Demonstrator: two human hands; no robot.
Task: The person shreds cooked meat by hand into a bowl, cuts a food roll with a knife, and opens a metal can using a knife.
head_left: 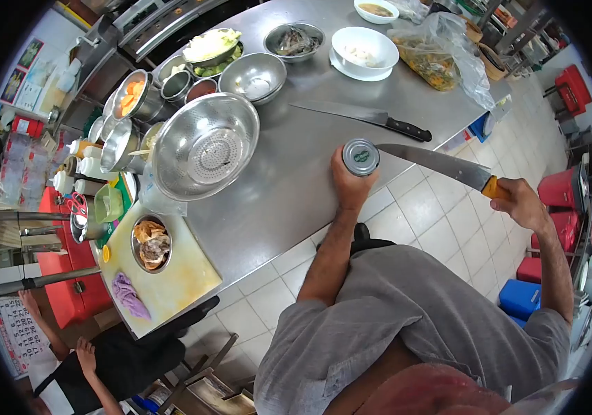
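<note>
My left hand [353,181] is wrapped round a tin can [361,158], whose round metal lid faces up, close to the front edge of the steel table. In my right hand [521,202] is the yellow handle of a large knife [441,164]. Its broad blade points left, and the tip reaches the can's side; whether it touches I cannot tell. Beyond the can, a second knife [362,114] with a black handle lies flat on the table.
A steel colander [206,146] and several steel bowls stand left on the steel table [275,187]. White bowls [365,52] and a plastic bag of vegetables [434,62] stand at the back. A cutting board [192,277] carries a bowl of food [151,242]. Another person's hand [86,356] shows lower left.
</note>
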